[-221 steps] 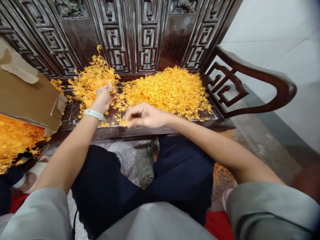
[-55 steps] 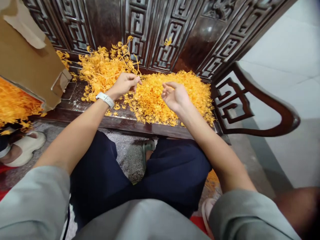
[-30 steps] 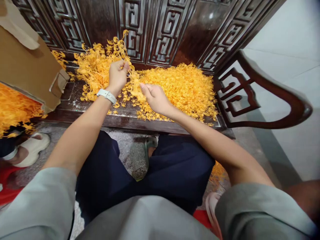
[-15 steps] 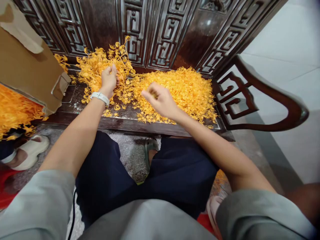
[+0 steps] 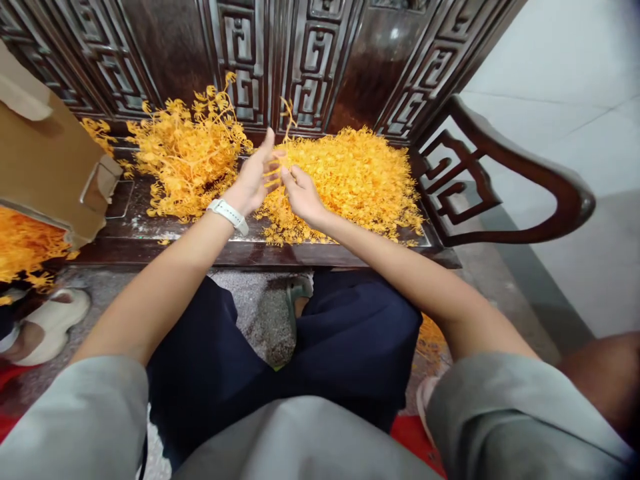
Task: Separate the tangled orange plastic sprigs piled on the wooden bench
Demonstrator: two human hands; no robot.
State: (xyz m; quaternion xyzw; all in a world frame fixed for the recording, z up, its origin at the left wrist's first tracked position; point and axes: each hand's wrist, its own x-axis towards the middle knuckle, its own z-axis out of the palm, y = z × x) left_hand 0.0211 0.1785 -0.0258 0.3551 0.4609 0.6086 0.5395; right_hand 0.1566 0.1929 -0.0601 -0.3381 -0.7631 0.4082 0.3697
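1. The orange sprig (image 5: 288,120) could be lost from the right hand (image 5: 304,199), since it appears to be held only by a thumb-and-finger pinch near its lower end; a sideways tug might be enough.
2. The thin stem could be snapped if it is bent sharply close to that pinch.
3. Loose pieces could be pushed onto the floor (image 5: 260,320), because the front of the loose heap (image 5: 360,177) is spread close to the bench seat's (image 5: 137,227) edge and is crossed by the right forearm.
4. The branched clump (image 5: 187,160) could be snagged by the wristband (image 5: 229,216), which is worn just beside it.
5. The sprig is held roughly upright, between the clump and the heap, with its tip seen against the carved bench back (image 5: 317,67).
6. The left hand (image 5: 256,180) is raised with thumb up and fingers spread; nothing is seen to be gripped by it, and whether the stem is touched by its fingertips cannot be told.
7. The right hand is turned inward, its fingers curled; both forearms are stretched forward and brought together over the seat.
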